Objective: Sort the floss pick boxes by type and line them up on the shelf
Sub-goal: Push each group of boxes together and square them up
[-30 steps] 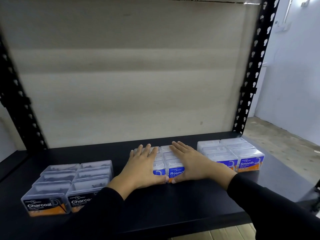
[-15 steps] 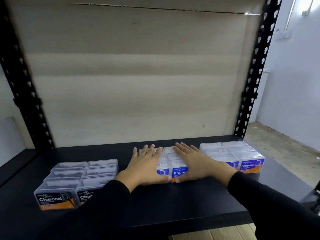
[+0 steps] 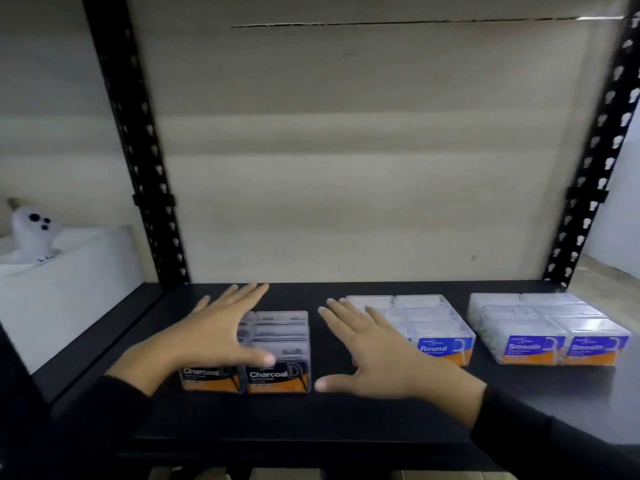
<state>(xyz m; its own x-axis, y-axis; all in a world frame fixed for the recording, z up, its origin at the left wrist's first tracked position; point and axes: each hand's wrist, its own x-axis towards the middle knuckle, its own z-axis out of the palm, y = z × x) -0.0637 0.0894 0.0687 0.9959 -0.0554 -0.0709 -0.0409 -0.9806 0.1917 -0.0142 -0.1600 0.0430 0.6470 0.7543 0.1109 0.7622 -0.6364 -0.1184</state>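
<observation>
- Left hand (image 3: 214, 337): fingers straight and spread apart, palm down, nothing gripped. It lies over the left column of the Charcoal boxes (image 3: 278, 375), with the thumb across the top of the front row. Motion blur prevents confirming contact.
- Right hand (image 3: 377, 355): fingers straight and fanned apart, palm down, nothing gripped. The thumb tip points at the front right corner of the Charcoal boxes and sits just beside it.
- Charcoal boxes: a block two wide, black-and-orange labels facing the person, under the left hand and to the thumb side of the right hand.
- Round boxes (image 3: 440, 346): a block with blue-and-orange labels, directly behind the right hand; the hand hides its left front part.
- Smooth boxes (image 3: 561, 348): a block two wide, beyond the little-finger side of the right hand, apart from the Round boxes.
- Shelf (image 3: 346, 420): black, carries all three blocks, in one line from side to side.
- White ghost figure (image 3: 31, 230): well beyond the outer side of the left hand, off the shelf, on a white box (image 3: 76, 289).
</observation>
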